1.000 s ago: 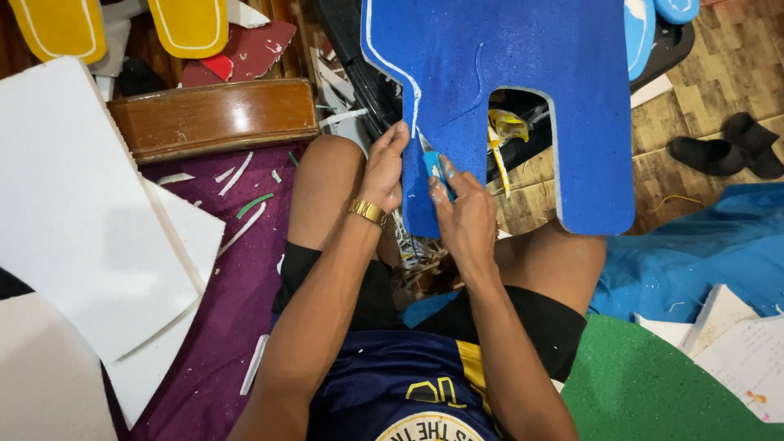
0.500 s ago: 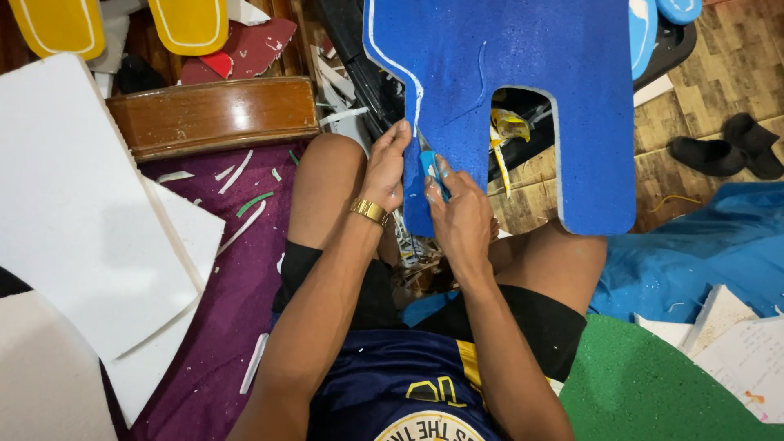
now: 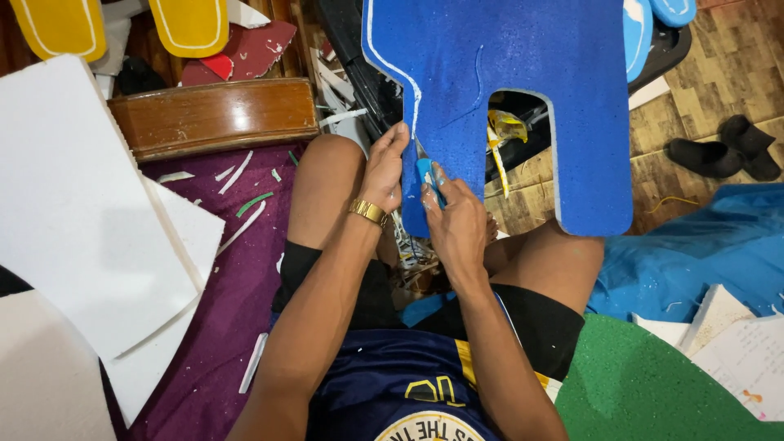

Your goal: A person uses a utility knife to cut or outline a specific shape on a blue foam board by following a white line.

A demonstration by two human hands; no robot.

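A big blue foam board (image 3: 506,90) with a white outline and a slot cut out of its lower edge stands tilted over my knees. My left hand (image 3: 384,167), with a gold bracelet on the wrist, grips the board's left lower leg along its edge. My right hand (image 3: 455,216) is closed around a blue utility knife (image 3: 426,173), whose blade meets the foam at the white line just beside my left fingers.
White foam sheets (image 3: 73,220) lie at the left on a purple cloth (image 3: 220,318) strewn with foam scraps. A brown wooden piece (image 3: 216,114) sits behind them, yellow cutouts (image 3: 188,24) above. Black shoes (image 3: 723,147), blue fabric (image 3: 702,245) and a green sheet (image 3: 645,384) lie right.
The blue board has shifted very slightly and my right hand with the knife has edged along the white line. My left hand keeps its grip.
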